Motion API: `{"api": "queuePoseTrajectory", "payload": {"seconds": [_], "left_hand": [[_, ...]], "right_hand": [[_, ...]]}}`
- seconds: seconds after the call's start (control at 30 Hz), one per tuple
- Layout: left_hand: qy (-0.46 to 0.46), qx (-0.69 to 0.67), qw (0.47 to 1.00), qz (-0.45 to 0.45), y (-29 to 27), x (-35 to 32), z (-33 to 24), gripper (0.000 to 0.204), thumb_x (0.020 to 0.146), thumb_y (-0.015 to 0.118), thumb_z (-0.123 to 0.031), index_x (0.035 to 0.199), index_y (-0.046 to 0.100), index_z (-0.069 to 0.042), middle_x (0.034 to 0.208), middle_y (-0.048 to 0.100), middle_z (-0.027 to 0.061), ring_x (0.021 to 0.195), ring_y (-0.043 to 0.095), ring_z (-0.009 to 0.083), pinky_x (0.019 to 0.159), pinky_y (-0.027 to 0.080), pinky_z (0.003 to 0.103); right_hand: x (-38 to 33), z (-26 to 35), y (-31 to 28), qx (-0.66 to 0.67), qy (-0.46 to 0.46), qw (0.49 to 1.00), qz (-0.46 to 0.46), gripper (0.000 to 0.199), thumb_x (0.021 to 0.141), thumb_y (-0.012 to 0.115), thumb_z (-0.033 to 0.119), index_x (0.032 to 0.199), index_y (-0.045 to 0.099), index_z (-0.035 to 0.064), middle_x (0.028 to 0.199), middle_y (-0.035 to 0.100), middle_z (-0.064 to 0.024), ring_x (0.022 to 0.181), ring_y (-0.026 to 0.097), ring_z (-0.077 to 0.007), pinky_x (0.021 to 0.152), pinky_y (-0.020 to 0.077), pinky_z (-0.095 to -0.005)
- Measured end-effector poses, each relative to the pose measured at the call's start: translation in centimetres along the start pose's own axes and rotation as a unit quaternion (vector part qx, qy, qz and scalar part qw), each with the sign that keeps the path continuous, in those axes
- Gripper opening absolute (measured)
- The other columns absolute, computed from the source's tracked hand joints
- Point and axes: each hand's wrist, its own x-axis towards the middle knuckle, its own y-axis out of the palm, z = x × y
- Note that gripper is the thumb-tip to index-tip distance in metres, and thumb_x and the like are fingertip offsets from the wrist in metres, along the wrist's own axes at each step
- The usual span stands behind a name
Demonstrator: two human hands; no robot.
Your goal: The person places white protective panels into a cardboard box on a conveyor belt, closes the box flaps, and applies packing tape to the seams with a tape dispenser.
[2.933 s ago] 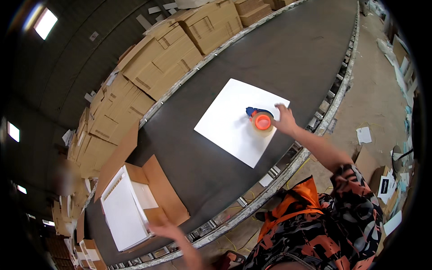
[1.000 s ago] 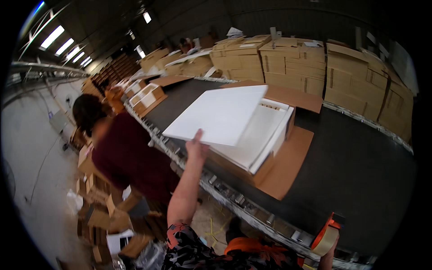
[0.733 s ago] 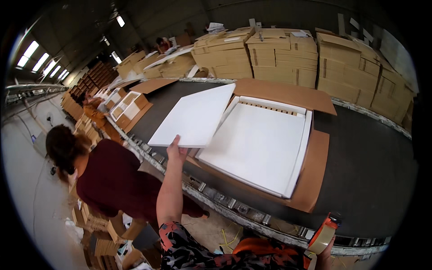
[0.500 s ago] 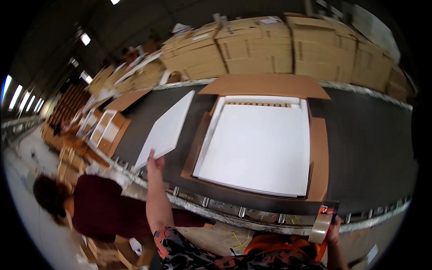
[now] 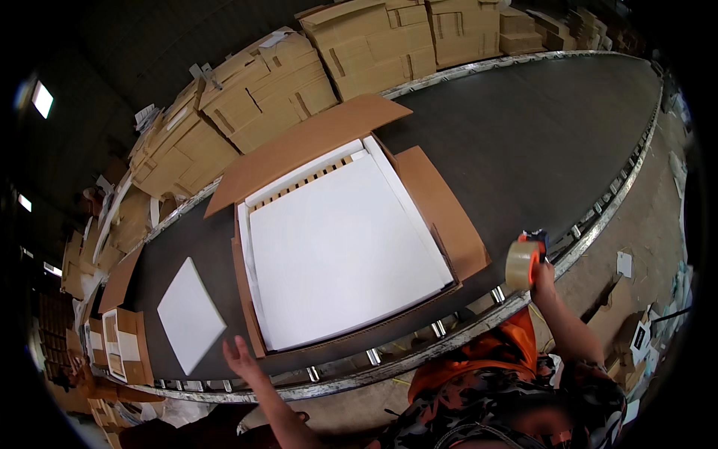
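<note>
- The right hand (image 5: 544, 275) is raised at the near edge of the belt (image 5: 523, 142), with its fingers closed around a tape dispenser (image 5: 523, 262); the roll is pale and clear, the body orange with a dark top.
- The left hand (image 5: 239, 358) is open, fingers spread, holding nothing. It is at the near left corner of the big box (image 5: 336, 232), just beside the flap there; I cannot tell if it touches.
- The box is brown cardboard, flat and wide, lying open on the dark belt with its four flaps folded out. A large white panel (image 5: 344, 254) fills it, and a strip of small slots shows along the far side.
- A smaller white sheet (image 5: 189, 316) lies flat on the belt, to the left of the box, apart from it.
- Further left, another open brown box (image 5: 123, 348) holds white pieces.
- Behind the belt are stacks of flat brown cartons (image 5: 284, 75), in a long row.
- On the floor at the right lie some white papers (image 5: 624, 263).
</note>
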Motion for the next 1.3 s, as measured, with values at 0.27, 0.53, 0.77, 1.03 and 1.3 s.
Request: {"api": "queuePoseTrajectory", "payload": {"seconds": [0.27,0.53,0.77,1.03,1.3], "left_hand": [[-0.175,-0.253,0.951,0.029,2.6,-2.8,2.3,0.074,0.089,0.043,-0.061,0.129,0.048,0.001,0.118,0.056,0.0109,0.1,0.056,0.0224,0.082,0.046,0.031],[-0.201,-0.26,0.944,0.033,1.8,-5.8,0.4,0.083,0.08,0.047,-0.068,0.129,0.05,0.0,0.123,0.057,0.0188,0.114,0.053,0.0321,0.095,0.042,0.045],[-0.292,-0.135,0.947,-0.008,-1.3,-5.0,12.0,0.06,0.088,0.054,-0.047,0.133,0.047,-0.008,0.132,0.049,0.0174,0.115,0.051,0.0306,0.088,0.047,0.042],[0.303,0.163,0.895,0.283,7.2,-24.6,-7.7,0.046,0.087,0.061,-0.027,0.121,0.053,0.003,0.117,0.054,0.0172,0.106,0.051,0.0259,0.088,0.043,0.038],[-0.059,-0.001,0.963,0.264,4.9,-23.4,-7.2,0.029,0.089,0.055,-0.019,0.099,0.058,0.008,0.1,0.056,0.0148,0.089,0.05,0.0247,0.075,0.044,0.034]], "right_hand": [[16.1,2.0,-1.0,-0.295,-0.058,0.921,-0.247,0.045,0.071,0.069,0.016,0.108,0.057,-0.0061,0.096,0.063,-0.016,0.086,0.063,-0.0246,0.074,0.0497,-0.0355],[11.6,6.3,8.4,-0.587,-0.38,0.702,-0.134,0.048,0.072,0.066,0.028,0.11,0.056,0.0005,0.113,0.052,-0.0214,0.112,0.046,-0.037,0.096,0.0392,-0.0472],[8.4,2.2,21.3,-0.18,0.112,0.874,0.438,0.082,0.074,0.068,0.054,0.134,0.044,0.0032,0.136,0.046,-0.0128,0.125,0.043,-0.0292,0.102,0.0353,-0.0357],[17.9,5.0,20.2,-0.265,0.19,0.826,0.46,0.059,0.08,0.067,0.037,0.124,0.053,-0.0004,0.12,0.057,-0.0134,0.108,0.054,-0.022,0.092,0.0413,-0.0342],[12.2,3.7,14.7,-0.221,0.142,0.831,0.49,0.063,0.081,0.066,0.037,0.129,0.048,-0.001,0.122,0.056,-0.0126,0.11,0.053,-0.0202,0.093,0.0413,-0.0329]]}}
